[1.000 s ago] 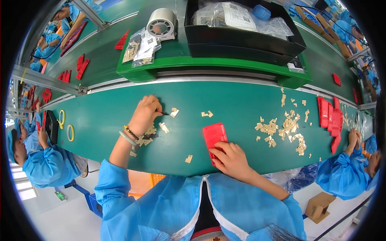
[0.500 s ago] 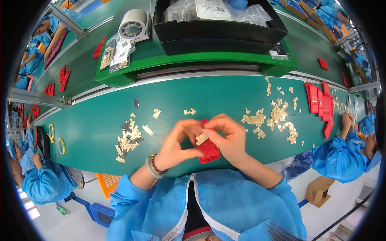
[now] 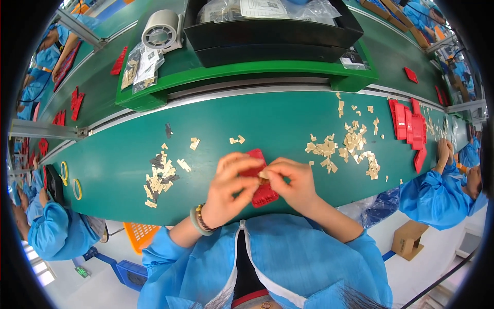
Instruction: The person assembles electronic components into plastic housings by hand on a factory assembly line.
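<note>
A red plastic part (image 3: 265,196) lies on the green table in front of me, partly hidden under both hands. Above it my right hand (image 3: 292,180) pinches a small beige piece (image 3: 263,175) between thumb and forefinger. The fingertips of my left hand (image 3: 231,180) close together right beside that piece; what they grip is hidden. To the left is a loose pile of beige and dark grey cut pieces (image 3: 160,177). Scattered beige pieces (image 3: 355,140) cover a patch on the right.
Stacked red parts (image 3: 409,123) stand at the right. Beyond the table's far edge, a green stand (image 3: 247,67) carries a black box (image 3: 278,44), a small grey fan (image 3: 162,32) and a bag (image 3: 146,69). Tape rolls (image 3: 76,189) lie left. Co-workers sit at both sides.
My hands have drawn together over the red part, and my left fingers have closed from a wide curve to a pinch. The beige piece is now mostly covered by fingertips. The view has shifted slightly.
</note>
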Available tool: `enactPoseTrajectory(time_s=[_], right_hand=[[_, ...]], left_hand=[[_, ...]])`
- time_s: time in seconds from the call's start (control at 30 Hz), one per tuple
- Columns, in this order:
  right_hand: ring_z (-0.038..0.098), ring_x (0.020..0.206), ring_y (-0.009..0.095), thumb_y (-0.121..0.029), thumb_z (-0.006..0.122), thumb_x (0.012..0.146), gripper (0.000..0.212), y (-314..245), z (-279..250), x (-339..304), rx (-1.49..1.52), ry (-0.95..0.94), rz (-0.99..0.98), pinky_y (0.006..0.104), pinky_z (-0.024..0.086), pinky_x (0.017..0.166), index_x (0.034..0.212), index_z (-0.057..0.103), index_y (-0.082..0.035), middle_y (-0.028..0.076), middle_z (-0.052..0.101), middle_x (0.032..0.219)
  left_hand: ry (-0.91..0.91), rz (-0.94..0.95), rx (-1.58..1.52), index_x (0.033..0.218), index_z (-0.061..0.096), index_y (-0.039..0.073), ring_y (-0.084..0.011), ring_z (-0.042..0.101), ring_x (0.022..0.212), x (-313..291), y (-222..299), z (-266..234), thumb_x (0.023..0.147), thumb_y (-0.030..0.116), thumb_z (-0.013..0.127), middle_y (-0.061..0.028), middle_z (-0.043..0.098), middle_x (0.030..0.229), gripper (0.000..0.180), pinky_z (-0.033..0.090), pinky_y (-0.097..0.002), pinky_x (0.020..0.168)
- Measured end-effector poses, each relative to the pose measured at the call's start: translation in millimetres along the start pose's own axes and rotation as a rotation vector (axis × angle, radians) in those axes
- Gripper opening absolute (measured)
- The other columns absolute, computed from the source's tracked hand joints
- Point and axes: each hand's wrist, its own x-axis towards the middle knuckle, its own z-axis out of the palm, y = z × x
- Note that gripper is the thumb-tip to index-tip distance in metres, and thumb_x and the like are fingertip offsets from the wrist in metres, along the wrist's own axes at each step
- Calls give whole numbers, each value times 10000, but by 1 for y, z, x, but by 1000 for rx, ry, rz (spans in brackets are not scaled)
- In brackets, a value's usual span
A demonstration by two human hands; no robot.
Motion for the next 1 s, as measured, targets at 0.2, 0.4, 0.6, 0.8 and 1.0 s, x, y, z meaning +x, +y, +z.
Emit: enactPoseTrajectory(time_s=[0.2,0.4,0.6,0.8,1.0], right_hand=[[590,712,159,-16,691,808,107,39,-42,-10,-518,210,17,267,475,590,874,619,-59,44,596,868],[588,792,175,-37,732,777,155,4,-38,-3,-55,-67,40,289,483,649,865,607,-64,38,585,891],[592,776,209,-103,773,729,217,-2,-26,9,-192,-358,-142,322,485,661,808,575,-64,42,591,855],[596,773,247,-98,748,733,212,0,-28,4,-295,-380,-181,342,490,649,785,544,-68,59,576,827],[578,902,301,-98,737,694,225,15,-26,-4,-657,-38,-177,409,476,765,879,611,-80,71,592,955]], left_hand=[[-316,198,164,850,632,20,-261,621,816,4,-8,0,763,20,702,-90,638,875,112,510,-350,709],[-135,340,347,856,621,17,-258,612,776,5,-12,5,711,54,684,-101,625,846,163,500,-352,675],[-57,709,595,835,627,0,-233,586,750,5,-11,6,620,75,659,-108,607,852,230,486,-333,601],[-89,658,601,878,611,6,-252,598,761,8,-15,5,652,54,671,-112,613,876,239,483,-343,615],[-239,62,465,1012,497,25,-313,609,779,12,-13,2,786,-57,628,-128,576,855,273,494,-388,671]])
